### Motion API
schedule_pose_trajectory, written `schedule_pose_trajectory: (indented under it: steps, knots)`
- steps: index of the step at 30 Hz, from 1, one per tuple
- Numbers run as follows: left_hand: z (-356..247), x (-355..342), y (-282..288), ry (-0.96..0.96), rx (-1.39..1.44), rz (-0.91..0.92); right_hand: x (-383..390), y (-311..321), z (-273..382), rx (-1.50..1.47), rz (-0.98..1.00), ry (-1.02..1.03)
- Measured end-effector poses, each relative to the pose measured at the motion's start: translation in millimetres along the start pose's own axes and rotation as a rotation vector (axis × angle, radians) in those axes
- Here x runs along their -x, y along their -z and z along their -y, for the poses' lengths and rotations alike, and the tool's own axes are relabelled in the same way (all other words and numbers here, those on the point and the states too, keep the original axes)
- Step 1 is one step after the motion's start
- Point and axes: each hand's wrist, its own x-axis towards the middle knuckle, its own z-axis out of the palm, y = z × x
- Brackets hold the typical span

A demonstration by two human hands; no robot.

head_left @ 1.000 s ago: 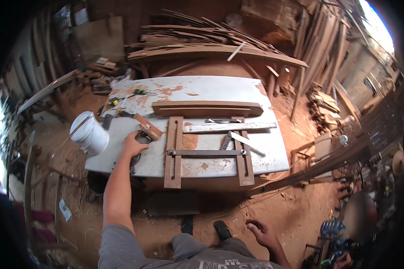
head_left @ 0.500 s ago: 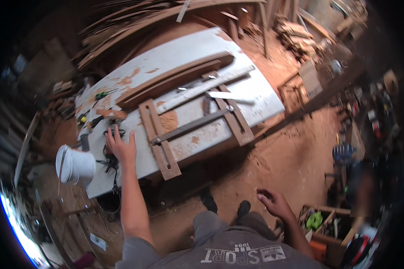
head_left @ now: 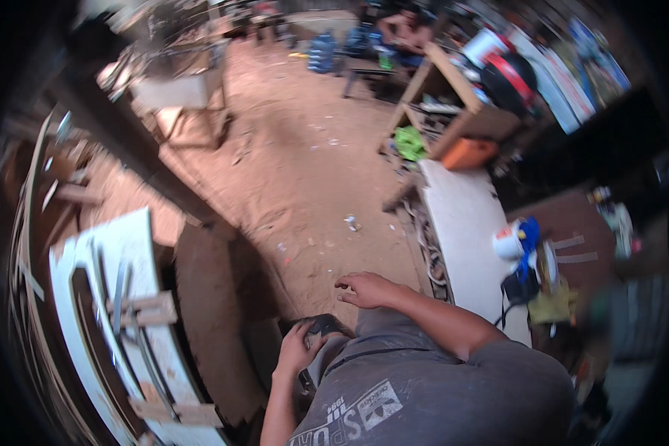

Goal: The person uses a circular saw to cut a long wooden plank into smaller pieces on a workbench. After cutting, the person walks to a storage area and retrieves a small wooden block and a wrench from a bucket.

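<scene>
My left hand [head_left: 299, 349] hangs low in front of my body, close to my thigh and dark shoe [head_left: 325, 325]. Its fingers are slightly apart, with nothing visible in them. Over my lap, my right hand [head_left: 366, 289] is held with loosely bent fingers, and it too looks empty. To the left stands the white-topped table [head_left: 137, 230], bearing a clamp frame with two slotted wooden bars [head_left: 147, 308] joined by a metal bar. Neither hand touches it. On my right lies a long white board [head_left: 464, 215], apart from my right hand.
A white tub [head_left: 508, 243] with blue cloth [head_left: 528, 236] sits by the white board. Ahead right is a wooden shelf box [head_left: 453, 104] with green and orange things. Blue water jugs [head_left: 321, 53] and a seated person [head_left: 405, 33] are farther off. A post [head_left: 137, 141] slants at left.
My view has swung right, away from the white table, now at the left edge. My left hand has left the items on the table and come down beside my body.
</scene>
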Motion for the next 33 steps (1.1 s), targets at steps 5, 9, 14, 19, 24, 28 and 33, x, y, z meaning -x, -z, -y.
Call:
schedule_pose_trajectory:
  steps: [5,9,14,19,24,28,33]
  knots:
    - [71,-3,-47,0.081,-0.365,0.343,97,4,-123,-0.177,-0.26,-0.262]
    - [188,-7,-63,0.703,-0.034,0.165,150,8,-204,-0.289,-0.402,-0.343]
    - [93,-48,-133,0.929,0.5,-0.206,243,-9,-362,-0.309,-0.412,-0.612]
    - [18,-104,-193,0.303,0.201,0.044,287,26,-471,-0.5,-1.02,-0.747]
    - [-72,-130,-229,0.222,-0.019,0.41,365,18,-555,-0.344,-1.254,-1.145]
    - [-31,-182,-233,0.242,0.011,0.457,379,61,-585,-0.15,-1.457,-1.092]
    - [-29,-220,-228,0.214,-0.381,0.529,407,97,-623,-0.059,-1.444,-1.207]
